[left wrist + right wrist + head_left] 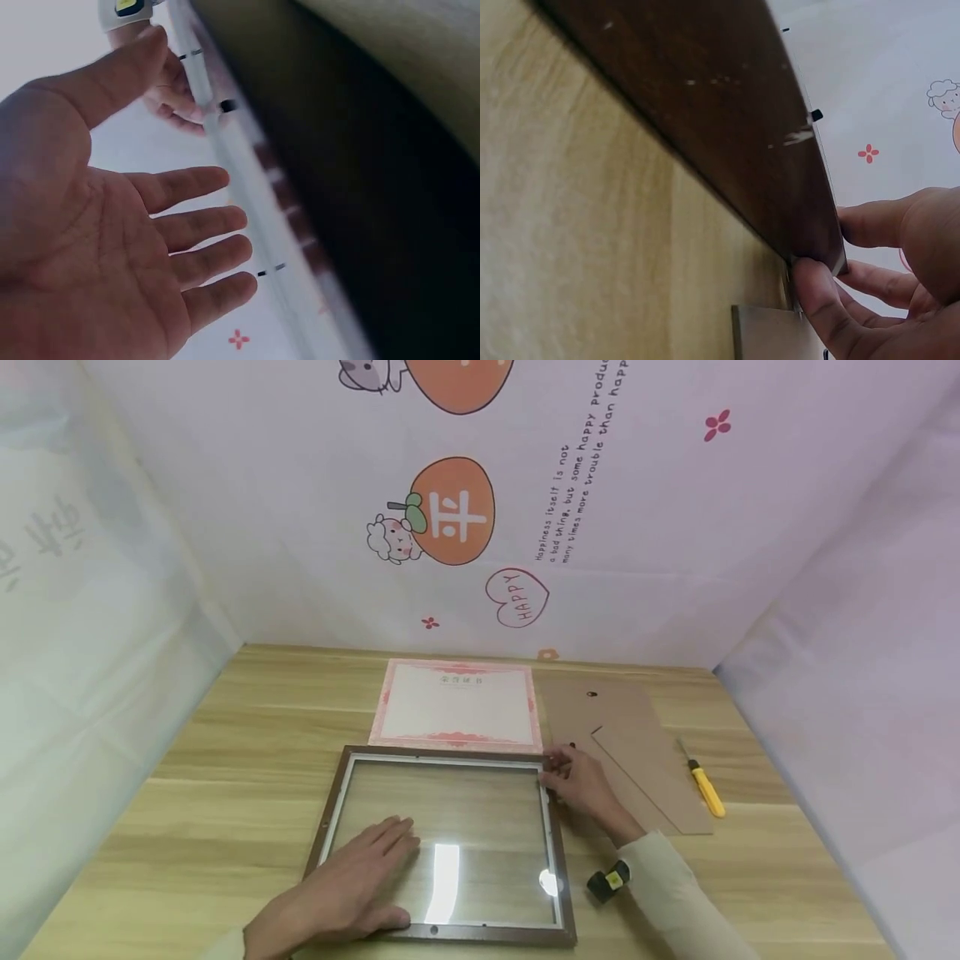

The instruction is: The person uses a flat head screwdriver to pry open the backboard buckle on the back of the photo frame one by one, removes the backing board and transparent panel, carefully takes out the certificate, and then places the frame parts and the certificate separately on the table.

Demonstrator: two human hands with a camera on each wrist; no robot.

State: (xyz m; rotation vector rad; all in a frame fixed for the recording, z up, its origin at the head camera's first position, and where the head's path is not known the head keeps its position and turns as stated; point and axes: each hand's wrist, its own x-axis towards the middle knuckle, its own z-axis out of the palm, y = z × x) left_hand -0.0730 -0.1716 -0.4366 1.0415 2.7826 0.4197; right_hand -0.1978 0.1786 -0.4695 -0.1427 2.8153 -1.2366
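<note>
A brown picture frame (567,893) with a white inner edge and a clear pane (465,814) lies on the table. My left hand (348,877) is spread above the pane's lower left, palm down, its thumb near the front edge; in the left wrist view the left hand (112,247) shows straight, slightly parted fingers and holds nothing. At the far right corner my right hand (583,783) grips the frame. Seen from the right wrist, the fingers of the right hand (885,292) bend around the corner of the frame's brown side (727,112).
Behind the frame lies a pink-bordered certificate (461,710). A brown backing board (637,752) with a fold-out stand is at the right, and a yellow-handled screwdriver (707,789) lies beyond it. White printed cloth (630,593) walls in the wooden table (187,827).
</note>
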